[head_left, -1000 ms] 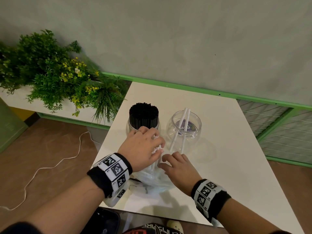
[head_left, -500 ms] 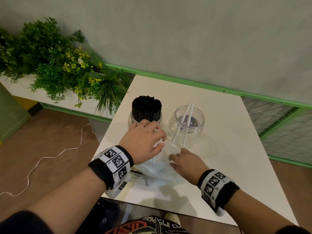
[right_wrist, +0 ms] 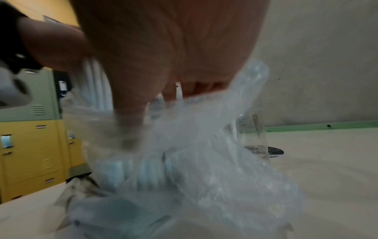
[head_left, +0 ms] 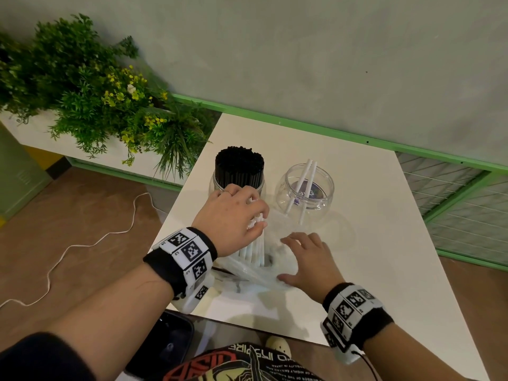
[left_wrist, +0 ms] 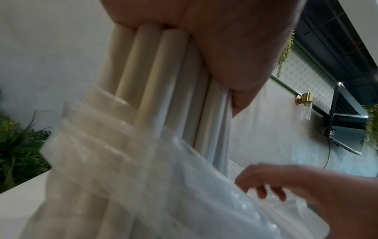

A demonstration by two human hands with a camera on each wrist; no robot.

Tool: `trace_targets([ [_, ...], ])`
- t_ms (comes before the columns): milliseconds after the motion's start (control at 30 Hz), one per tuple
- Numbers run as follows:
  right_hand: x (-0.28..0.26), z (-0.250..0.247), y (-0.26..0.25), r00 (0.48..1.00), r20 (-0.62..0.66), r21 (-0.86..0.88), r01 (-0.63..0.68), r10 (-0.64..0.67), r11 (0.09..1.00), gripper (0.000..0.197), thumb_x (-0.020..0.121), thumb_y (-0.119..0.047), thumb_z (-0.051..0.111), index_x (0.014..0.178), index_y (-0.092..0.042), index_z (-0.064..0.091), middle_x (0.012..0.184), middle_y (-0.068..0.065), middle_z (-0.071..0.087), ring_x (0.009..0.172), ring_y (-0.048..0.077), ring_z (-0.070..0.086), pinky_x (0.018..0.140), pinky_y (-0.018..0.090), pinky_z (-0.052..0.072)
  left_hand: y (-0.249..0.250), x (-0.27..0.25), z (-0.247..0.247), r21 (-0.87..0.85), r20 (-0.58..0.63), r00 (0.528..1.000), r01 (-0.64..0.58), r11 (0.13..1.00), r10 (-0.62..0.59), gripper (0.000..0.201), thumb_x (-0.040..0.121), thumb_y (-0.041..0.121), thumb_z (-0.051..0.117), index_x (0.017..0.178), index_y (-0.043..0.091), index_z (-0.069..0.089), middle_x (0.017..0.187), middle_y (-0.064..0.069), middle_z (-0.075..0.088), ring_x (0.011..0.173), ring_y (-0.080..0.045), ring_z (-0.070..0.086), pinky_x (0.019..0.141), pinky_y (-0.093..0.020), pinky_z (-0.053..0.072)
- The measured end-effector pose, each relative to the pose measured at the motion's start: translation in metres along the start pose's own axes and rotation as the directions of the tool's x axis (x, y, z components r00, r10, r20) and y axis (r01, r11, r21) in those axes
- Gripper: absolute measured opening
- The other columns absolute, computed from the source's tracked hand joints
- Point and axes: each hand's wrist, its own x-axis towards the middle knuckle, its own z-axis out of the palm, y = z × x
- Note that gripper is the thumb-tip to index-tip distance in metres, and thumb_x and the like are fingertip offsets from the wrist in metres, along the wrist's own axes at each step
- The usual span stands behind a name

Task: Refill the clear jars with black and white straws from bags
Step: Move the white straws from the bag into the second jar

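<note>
Setting: a café or similar public commercial interior. Evidence: ahead of the left hand (head_left: 233,215), a clear jar packed with black straws (head_left: 239,167) stands on a white table (head_left: 384,243), as at a drinks station. Left of that hand, a white planter of artificial greenery (head_left: 90,100). Left of the right hand, yellow and green lockers (right_wrist: 26,145). A brass wall lamp (left_wrist: 305,103) hangs on the wall.

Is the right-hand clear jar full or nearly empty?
Nearly empty: the right clear jar holds only two white straws, leaning against its rim.
</note>
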Motion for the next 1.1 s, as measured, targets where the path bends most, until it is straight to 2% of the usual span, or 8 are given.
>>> trace_targets([
  [67,-0.011,0.0,0.0,0.957,-0.231,-0.109,0.154,-0.176,0.982,0.056,0.061,-0.038,0.083,0.11,-0.024,0.06,0.113,-0.004,0.054,0.098,0.022,0.046,0.078,0.036,0.045,0.0,0.0,0.0,-0.002,0.002,1.0,0.01,1.0,-0.01,0.023,0.088,0.051,0.04,0.1,0.04,0.057,0.111,0.012,0.051,0.099,-0.018,0.05,0.076,-0.034,0.041],
  [167,-0.02,0.011,-0.005,0.895,-0.182,-0.277,0.352,-0.408,0.894,0.041,0.057,-0.032,0.083,0.093,-0.025,0.064,0.1,-0.005,0.059,0.091,0.022,0.046,0.075,0.035,0.036,0.002,0.0,0.001,0.003,-0.001,1.0,0.015,1.0,-0.015,0.022,0.088,0.05,0.042,0.1,0.039,0.056,0.111,0.012,0.052,0.099,-0.018,0.049,0.076,-0.034,0.041],
  [300,-0.013,0.017,-0.017,0.972,0.115,-0.291,0.228,-0.203,0.929,0.077,0.049,-0.059,0.082,0.116,-0.026,0.064,0.124,0.002,0.056,0.111,0.027,0.045,0.091,0.044,0.043,0.005,-0.001,0.001,0.006,-0.002,1.0,0.016,1.0,-0.016,0.023,0.088,0.051,0.041,0.1,0.038,0.057,0.11,0.012,0.052,0.098,-0.019,0.05,0.075,-0.034,0.041],
  [367,-0.004,0.018,-0.014,0.962,0.262,-0.242,0.149,-0.083,0.959,0.1,0.064,-0.062,0.074,0.147,-0.026,0.031,0.154,0.007,0.024,0.138,0.033,0.023,0.111,0.048,0.023,0.005,-0.001,0.001,-0.002,0.002,1.0,0.012,1.0,-0.012,0.024,0.088,0.051,0.041,0.1,0.039,0.057,0.111,0.012,0.052,0.099,-0.018,0.049,0.076,-0.034,0.04],
  [500,0.016,0.035,-0.001,0.927,0.375,-0.14,0.03,0.025,0.99,0.119,0.068,-0.059,0.074,0.152,-0.031,-0.007,0.16,0.009,-0.012,0.147,0.03,-0.004,0.119,0.044,0.007,0.009,-0.001,0.001,0.008,0.016,1.0,-0.011,1.0,0.011,0.024,0.088,0.052,0.041,0.101,0.039,0.056,0.112,0.012,0.051,0.099,-0.017,0.049,0.078,-0.034,0.04],
  [700,0.012,0.067,0.019,0.975,0.213,0.512,-0.168,0.064,0.843,0.085,0.066,-0.031,0.086,0.139,-0.037,0.041,0.151,-0.005,0.03,0.137,0.012,0.032,0.115,0.031,0.028,0.001,-0.001,-0.001,-0.023,0.02,1.0,0.002,1.0,-0.002,0.024,0.088,0.053,0.039,0.101,0.041,0.056,0.111,0.013,0.051,0.097,-0.016,0.05,0.076,-0.033,0.04],
  [967,0.011,0.074,0.034,0.868,0.281,0.79,-0.451,0.409,0.416,0.038,0.077,-0.033,0.079,0.111,-0.023,0.066,0.107,-0.005,0.066,0.101,0.014,0.061,0.097,0.029,0.047,0.001,-0.003,-0.001,-0.033,0.022,1.0,-0.007,0.999,0.008,0.023,0.088,0.052,0.04,0.1,0.04,0.055,0.111,0.014,0.051,0.097,-0.016,0.05,0.076,-0.035,0.043],
  [1100,0.001,0.059,0.032,0.877,0.063,0.474,-0.446,0.475,0.759,0.035,0.081,-0.042,0.072,0.111,-0.026,0.064,0.103,-0.004,0.054,0.101,0.017,0.047,0.084,0.024,0.042,0.0,-0.004,0.001,-0.033,0.007,1.0,-0.005,0.999,0.006,0.022,0.088,0.051,0.042,0.101,0.039,0.056,0.111,0.013,0.052,0.098,-0.017,0.05,0.075,-0.035,0.043],
])
